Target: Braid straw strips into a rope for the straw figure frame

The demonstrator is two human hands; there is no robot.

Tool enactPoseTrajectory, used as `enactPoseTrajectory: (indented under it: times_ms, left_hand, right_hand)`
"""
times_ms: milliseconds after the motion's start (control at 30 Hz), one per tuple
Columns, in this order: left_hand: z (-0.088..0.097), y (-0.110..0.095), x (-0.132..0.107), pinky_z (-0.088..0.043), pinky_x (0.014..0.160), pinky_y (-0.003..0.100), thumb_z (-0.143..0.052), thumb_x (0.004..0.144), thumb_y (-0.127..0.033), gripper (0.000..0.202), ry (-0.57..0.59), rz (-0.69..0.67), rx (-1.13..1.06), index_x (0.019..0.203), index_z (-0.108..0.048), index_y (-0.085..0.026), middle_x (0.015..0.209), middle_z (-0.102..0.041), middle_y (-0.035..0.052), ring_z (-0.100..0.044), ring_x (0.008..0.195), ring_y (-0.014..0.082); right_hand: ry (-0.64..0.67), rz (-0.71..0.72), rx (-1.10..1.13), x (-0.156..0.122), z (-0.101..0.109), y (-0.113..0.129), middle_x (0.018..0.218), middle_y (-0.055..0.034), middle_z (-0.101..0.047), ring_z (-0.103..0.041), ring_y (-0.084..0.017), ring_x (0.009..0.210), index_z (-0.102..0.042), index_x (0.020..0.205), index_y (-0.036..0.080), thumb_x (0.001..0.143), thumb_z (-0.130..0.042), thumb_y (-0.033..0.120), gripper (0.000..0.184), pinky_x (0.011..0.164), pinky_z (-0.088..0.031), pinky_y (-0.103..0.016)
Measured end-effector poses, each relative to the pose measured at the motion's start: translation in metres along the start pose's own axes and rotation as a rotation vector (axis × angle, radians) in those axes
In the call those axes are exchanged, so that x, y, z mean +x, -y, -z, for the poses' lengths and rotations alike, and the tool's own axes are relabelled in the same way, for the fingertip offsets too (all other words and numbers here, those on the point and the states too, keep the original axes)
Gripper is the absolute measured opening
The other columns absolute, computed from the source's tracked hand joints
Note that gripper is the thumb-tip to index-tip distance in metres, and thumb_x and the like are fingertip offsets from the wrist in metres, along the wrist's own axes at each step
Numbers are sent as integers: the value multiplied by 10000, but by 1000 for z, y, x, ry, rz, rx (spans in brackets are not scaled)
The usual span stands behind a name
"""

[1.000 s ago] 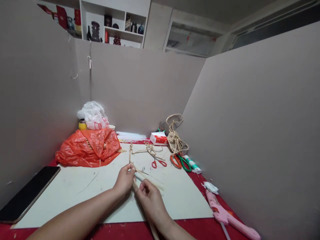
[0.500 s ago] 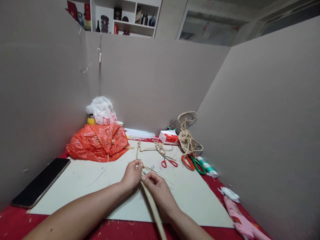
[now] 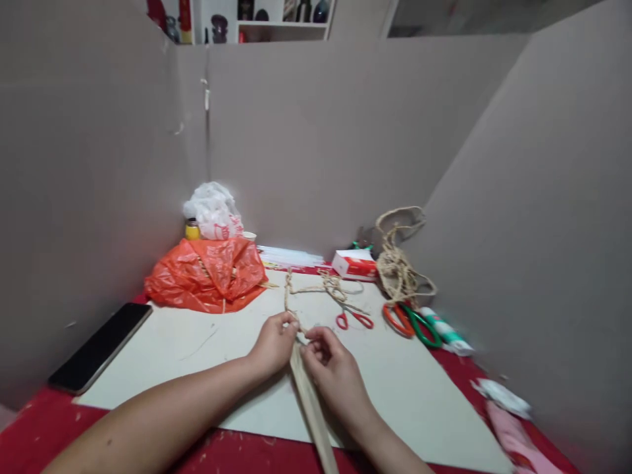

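My left hand pinches the near end of a twisted straw rope that runs away from me over the white board. My right hand is closed close beside it, its fingers pinched on a flat pale straw strip that slants down toward the near edge. The two hands almost touch at the point where rope and strip meet.
An orange plastic bag and a white bag lie at the back left, a black phone at the left. Small red scissors, orange-green scissors, a glue tube, a rope bundle, a red-white box and a pink glue gun lie at the right.
The view has tilted down and to the left, so everything sits further right in the picture. My hands have drawn closer together on the rope and strip.
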State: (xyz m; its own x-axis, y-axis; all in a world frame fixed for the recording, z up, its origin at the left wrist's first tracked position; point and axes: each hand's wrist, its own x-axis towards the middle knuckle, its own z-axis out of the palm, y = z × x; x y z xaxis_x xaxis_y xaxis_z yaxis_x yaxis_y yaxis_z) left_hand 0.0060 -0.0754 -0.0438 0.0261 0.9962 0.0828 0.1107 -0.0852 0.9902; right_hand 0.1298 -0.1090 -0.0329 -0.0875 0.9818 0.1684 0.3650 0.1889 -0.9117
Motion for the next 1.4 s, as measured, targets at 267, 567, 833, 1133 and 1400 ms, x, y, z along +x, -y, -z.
enactPoseTrajectory:
  times_ms: [267, 567, 833, 1133, 1400]
  left_hand:
    - [4, 2, 1, -309, 524, 192, -508, 786, -377, 221, 43, -22, 7, 727, -519, -164, 581, -490, -30, -418, 524, 97]
    - [6, -3, 1, -296, 487, 192, -534, 755, -393, 235, -25, -8, 14, 692, -523, -167, 532, -483, -39, -398, 472, 91]
    - [2, -10, -4, -321, 477, 204, -485, 778, -393, 217, 3, 21, 38, 713, -498, -186, 514, -502, -36, -435, 457, 109]
    - [-1, -13, -7, -339, 549, 210, -500, 777, -364, 216, -5, -79, 83, 687, -539, -172, 570, -490, -26, -422, 525, 111]
    - [-2, -14, -10, -355, 564, 210, -486, 796, -341, 205, 12, -81, 141, 698, -538, -169, 586, -495, -27, -431, 539, 107]
  right_hand:
    - [61, -119, 149, -1, 4, 7, 557, 18, -487, -418, -93, 520, -529, 634, 149, 703, -574, 303, 175, 485, -335, -199]
    - [185, -189, 180, 0, 12, 4, 463, 48, -454, -377, -75, 420, -526, 599, 156, 683, -549, 222, 108, 428, -282, -194]
    - [53, 58, -172, -2, 4, 0, 513, 5, -509, -422, -106, 499, -522, 544, 166, 758, -492, 244, 230, 498, -319, -213]
    - [120, 32, -54, -7, 2, 3, 539, 14, -511, -414, -94, 499, -561, 593, 156, 745, -490, 229, 183, 505, -326, -200]
    - [125, 93, -119, -6, 1, 4, 499, 20, -466, -368, -89, 484, -512, 523, 160, 747, -461, 204, 234, 484, -271, -210]
